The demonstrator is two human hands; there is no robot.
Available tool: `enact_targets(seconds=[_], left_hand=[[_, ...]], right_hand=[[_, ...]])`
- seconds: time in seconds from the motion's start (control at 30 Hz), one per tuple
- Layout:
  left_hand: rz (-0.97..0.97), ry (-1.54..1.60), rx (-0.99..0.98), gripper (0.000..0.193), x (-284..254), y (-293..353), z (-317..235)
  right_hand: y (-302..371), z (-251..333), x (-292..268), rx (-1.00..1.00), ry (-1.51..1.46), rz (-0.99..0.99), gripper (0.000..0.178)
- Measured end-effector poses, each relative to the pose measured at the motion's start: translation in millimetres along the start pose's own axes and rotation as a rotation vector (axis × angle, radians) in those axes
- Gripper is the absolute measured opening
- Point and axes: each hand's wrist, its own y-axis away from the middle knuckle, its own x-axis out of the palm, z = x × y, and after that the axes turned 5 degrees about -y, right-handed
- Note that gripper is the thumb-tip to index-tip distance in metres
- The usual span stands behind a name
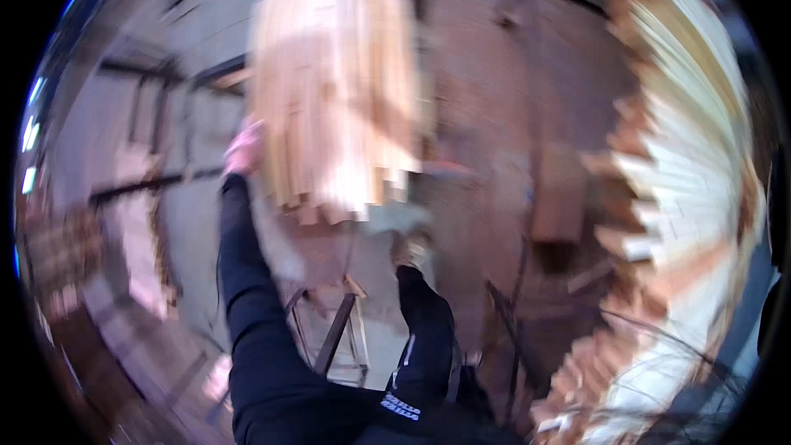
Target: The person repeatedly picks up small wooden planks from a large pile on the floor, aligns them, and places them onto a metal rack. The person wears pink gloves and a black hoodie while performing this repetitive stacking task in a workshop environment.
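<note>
The whole picture is smeared by motion. A broad stack of pale wooden strips [334,99] lies ahead of me, their near ends uneven. My left hand [244,147] is at the left side of this stack and seems to touch its edge; its fingers are too blurred to read. Just beyond the near end, lower right of the stack, is my right hand [414,245], apart from the strips in the picture. Its fingers are smeared too, and anything in it cannot be made out. Dark sleeves cover both arms.
A long, tall pile of wooden pieces [684,173] curves along the right side. A dark metal frame [336,334] stands close below the strips. More dark bars [156,185] and stacked wood [140,231] are at the left. A brownish block [560,198] sits right of centre.
</note>
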Motion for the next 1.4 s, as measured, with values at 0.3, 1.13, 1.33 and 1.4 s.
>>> enact_targets(seconds=[0.3,1.13,1.33,1.4], left_hand=[[-0.342,1.152,0.153,0.046,-378,248,-246],[0.890,0.376,0.922,0.102,-519,817,-761],[1.050,0.393,0.847,0.103,-562,831,-776],[1.248,0.657,0.827,0.095,-542,828,-775]], right_hand=[[164,-190,72,0.891,0.069,0.436,0.122],[211,-360,166,0.515,-1.823,0.252,0.083],[204,-361,184,0.732,-1.871,0.059,0.091],[203,-366,172,0.816,-2.232,0.075,0.101]])
